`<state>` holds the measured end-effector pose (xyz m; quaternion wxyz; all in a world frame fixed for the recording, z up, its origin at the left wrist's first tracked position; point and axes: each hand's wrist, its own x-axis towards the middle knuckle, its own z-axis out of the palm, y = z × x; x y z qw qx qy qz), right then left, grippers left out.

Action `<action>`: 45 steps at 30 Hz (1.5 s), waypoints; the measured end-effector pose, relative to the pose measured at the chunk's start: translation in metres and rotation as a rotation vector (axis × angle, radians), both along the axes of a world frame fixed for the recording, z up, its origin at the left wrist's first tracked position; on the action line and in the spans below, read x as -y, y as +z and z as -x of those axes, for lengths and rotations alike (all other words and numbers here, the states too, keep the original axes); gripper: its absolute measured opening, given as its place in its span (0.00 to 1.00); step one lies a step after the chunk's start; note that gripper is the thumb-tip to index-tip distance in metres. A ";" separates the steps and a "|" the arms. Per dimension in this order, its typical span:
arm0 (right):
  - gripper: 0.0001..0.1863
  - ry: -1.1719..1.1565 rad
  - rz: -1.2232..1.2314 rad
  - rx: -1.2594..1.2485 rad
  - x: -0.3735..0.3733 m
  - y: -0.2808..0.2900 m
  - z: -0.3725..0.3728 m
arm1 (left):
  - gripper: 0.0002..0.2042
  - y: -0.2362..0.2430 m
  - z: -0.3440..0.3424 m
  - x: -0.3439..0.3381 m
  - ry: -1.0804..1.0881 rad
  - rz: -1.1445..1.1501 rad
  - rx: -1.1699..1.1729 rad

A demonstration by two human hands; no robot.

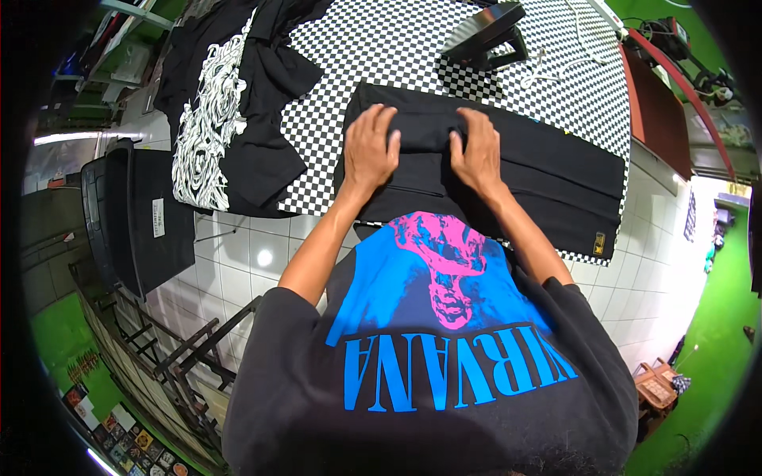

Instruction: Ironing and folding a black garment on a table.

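A pair of black trousers lies lengthwise across a black-and-white checkered table cover, with creases along the legs and a small gold patch at the right end. My left hand rests on the left, waist-like part, fingers stretched forward and thumb apart. On the same garment, further right, my right hand presses down with fingers extended and thumb spread. A fold in the cloth runs between the two hands. Beyond the trousers an iron stands on its heel, its soleplate tilted up to the left.
At the left a black T-shirt with a white print hangs over the table edge. A white cord lies beside the iron. Below left are a black case-like object and dark metal frames. A wooden stool stands lower right.
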<state>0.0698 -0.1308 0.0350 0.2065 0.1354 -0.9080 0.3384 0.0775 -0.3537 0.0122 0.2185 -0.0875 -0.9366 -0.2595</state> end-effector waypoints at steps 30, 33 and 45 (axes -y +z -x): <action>0.30 0.176 -0.171 0.236 -0.050 -0.034 0.018 | 0.33 -0.009 0.002 -0.012 -0.080 0.162 0.293; 0.28 -0.075 0.216 0.250 -0.060 -0.028 0.053 | 0.32 -0.011 0.016 -0.022 -0.095 0.166 0.285; 0.18 -0.046 0.536 0.175 -0.079 -0.023 0.153 | 0.27 0.012 0.015 -0.005 0.072 -0.025 0.267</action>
